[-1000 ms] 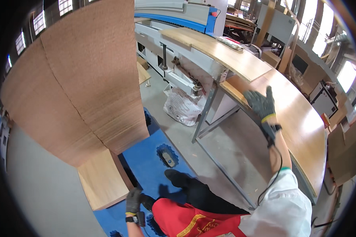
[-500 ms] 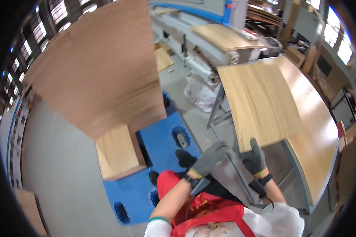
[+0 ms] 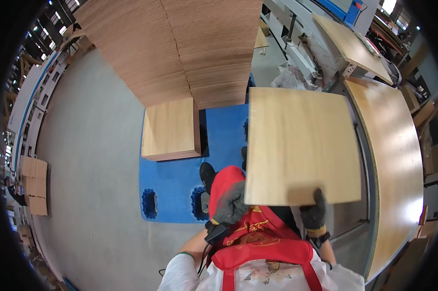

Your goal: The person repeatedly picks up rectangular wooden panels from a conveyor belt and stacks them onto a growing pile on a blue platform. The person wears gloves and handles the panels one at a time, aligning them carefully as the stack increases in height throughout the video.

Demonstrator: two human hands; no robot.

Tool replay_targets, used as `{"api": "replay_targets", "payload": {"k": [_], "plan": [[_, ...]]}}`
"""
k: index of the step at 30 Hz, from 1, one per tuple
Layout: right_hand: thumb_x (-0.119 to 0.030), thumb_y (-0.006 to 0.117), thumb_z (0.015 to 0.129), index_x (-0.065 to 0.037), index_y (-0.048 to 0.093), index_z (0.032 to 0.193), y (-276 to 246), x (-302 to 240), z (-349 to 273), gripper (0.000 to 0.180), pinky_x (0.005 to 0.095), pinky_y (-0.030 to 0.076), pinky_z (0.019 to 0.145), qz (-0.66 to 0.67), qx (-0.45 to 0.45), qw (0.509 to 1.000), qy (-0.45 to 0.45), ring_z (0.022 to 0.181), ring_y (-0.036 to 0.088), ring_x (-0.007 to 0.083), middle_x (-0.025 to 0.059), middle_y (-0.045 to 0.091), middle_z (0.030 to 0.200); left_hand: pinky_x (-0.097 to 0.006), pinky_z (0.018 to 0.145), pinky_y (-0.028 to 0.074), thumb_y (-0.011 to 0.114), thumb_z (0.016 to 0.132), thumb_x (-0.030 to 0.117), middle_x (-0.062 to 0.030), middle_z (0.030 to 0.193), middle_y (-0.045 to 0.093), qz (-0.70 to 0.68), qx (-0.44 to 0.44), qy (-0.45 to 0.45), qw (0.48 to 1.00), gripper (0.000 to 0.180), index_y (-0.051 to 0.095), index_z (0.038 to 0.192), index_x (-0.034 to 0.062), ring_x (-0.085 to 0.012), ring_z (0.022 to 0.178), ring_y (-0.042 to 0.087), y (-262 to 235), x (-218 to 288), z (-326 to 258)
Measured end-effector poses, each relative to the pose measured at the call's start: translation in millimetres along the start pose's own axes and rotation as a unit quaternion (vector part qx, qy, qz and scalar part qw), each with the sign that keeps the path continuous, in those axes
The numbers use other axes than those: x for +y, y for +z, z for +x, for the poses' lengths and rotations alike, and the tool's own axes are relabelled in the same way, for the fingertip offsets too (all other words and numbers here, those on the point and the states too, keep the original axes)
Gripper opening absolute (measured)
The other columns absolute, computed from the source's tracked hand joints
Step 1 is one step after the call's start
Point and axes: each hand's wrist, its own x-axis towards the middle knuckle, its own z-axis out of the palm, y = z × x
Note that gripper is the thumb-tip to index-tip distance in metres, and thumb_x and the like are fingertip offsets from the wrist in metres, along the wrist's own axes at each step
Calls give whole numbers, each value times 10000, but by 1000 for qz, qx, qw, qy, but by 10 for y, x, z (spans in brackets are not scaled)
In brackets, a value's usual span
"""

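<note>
The person holds a square wooden panel (image 3: 301, 145) flat and level in front of the body, over the gap between the blue pallet (image 3: 177, 194) and the long workbench (image 3: 398, 165); the left hand (image 3: 231, 203), in a grey glove, grips the panel's near left corner, fingers curled under the edge; the right hand (image 3: 315, 213), also gloved, closes on the near edge towards the right corner, thumb on top; taking it at both near corners likely keeps the broad, thin sheet from tipping or sagging. On the pallet a low stack of panels (image 3: 170, 128) of the same light wood sits at the far left corner, edges squared; beside and behind it a much taller stack of brown boards (image 3: 180, 43) rises, its layered edges showing. The pallet's near half is bare blue plastic with cut-outs; the person's black shoe (image 3: 207, 173) stands on it. The workbench top runs along the right, pale wood, nothing on its near stretch.
</note>
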Motion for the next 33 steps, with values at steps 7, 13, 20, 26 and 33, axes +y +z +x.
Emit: {"api": "replay_targets", "payload": {"k": [7, 13, 20, 26, 33], "plan": [[-257, 611, 949, -89, 588, 1083, 1872, 1073, 1001, 216, 328, 539, 672, 120, -17, 982, 147, 765, 639, 224, 69, 663, 856, -433, 1073, 405, 622, 931, 184, -158, 1396, 466, 228, 241, 226, 916, 548, 397, 1398, 7, -279, 1342, 422, -36, 137, -14], [-173, 637, 934, -54, 642, 1081, 2343, 2600, 1304, 190, 373, 557, 780, 248, -133, 858, 430, 852, 641, 244, 104, 655, 957, -397, 807, 523, 573, 935, 312, -126, 1050, 650, 7, 538, 213, 816, 289, 621, 1064, 58, -261, 908, 640, -1185, 823, 190], [-291, 574, 948, 13, 464, 1333, 2316, 2867, 1521, 502, 409, 431, 1017, -62, -510, 843, 161, 1207, 512, 278, 165, 499, 1326, -449, 848, 550, 586, 908, 231, -154, 1130, 647, 5, 493, 270, 827, 335, 568, 1177, 33, -309, 1031, 639, -2656, 1344, -116], [-291, 503, 995, 30, 362, 1423, 1847, 1439, 1777, 553, 380, 483, 1010, -120, -436, 870, 197, 1190, 583, 292, 189, 548, 1316, -544, 862, 527, 592, 938, 201, -152, 1175, 625, -34, 560, 293, 774, 339, 542, 1227, 29, -343, 1064, 613, -3969, 1760, -105], [-255, 513, 1008, -6, 582, 1241, 701, 368, 2217, 348, 370, 495, 1018, -309, -29, 950, -31, 1111, 634, 233, 134, 663, 1146, -417, 609, 527, 608, 939, 326, -132, 836, 646, 191, 630, 294, 693, 381, 613, 898, -53, -241, 734, 598, -4539, 2032, 372]]}}
